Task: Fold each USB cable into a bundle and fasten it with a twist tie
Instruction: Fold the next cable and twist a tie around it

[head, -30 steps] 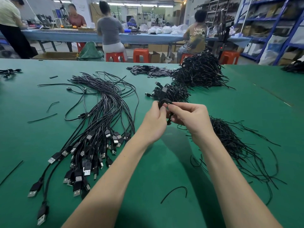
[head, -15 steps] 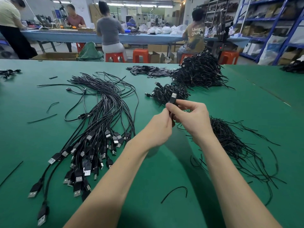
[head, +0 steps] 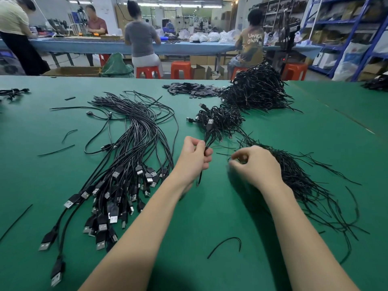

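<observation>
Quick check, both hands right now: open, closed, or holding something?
Left hand: closed, gripping a folded cable.
Right hand: fingers curled over the twist ties; blurred, cannot tell if it pinches one.

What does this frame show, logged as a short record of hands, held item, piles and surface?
left hand: grips folded USB cable, plug end up
right hand: fingers curled at near edge of twist tie pile; blurred, hold unclear
unfolded cables: fanned out to the left
finished bundles: heap behind the hands
surface: green table
tie on held cable: none visible
</observation>
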